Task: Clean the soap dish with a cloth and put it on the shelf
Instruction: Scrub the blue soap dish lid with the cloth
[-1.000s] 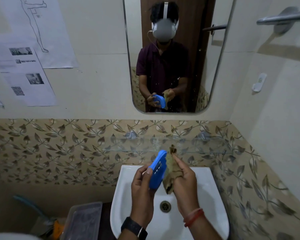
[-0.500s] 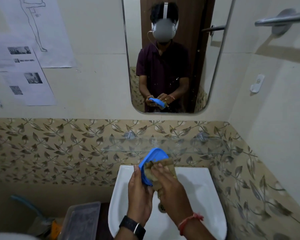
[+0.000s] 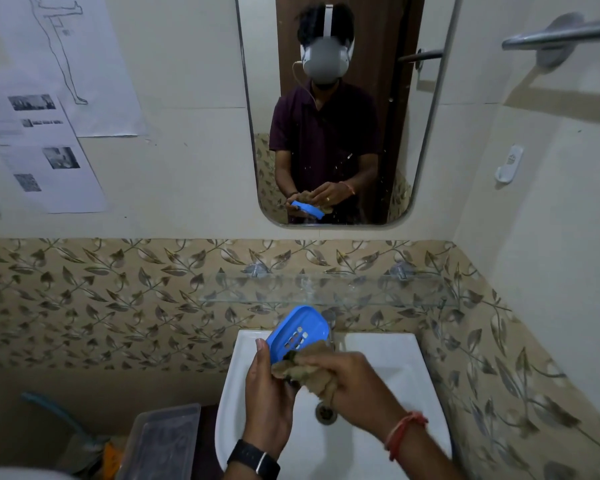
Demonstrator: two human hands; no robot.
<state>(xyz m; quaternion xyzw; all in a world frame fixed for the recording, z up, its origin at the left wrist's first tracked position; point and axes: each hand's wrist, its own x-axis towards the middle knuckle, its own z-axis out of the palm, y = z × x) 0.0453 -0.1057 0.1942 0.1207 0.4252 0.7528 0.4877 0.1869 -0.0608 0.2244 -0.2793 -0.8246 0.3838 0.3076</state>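
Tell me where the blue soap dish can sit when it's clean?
The glass shelf looks bare between its two wall clips, under the mirror. The sink is crowded: left hand, right hand, soap dish, cloth. A plastic box sits beside it.

Bathroom: white washbasin at 6 o'clock, wall mirror at 12, glass shelf between, towel rail at 2

There's a black smartwatch on a dark strap at the wrist of the left hand, and a red-orange thread band round the wrist of the right hand. In the reflection: a dark maroon short-sleeved collared shirt, a pale grey headset on white straps, and a thin cable running to the collar.
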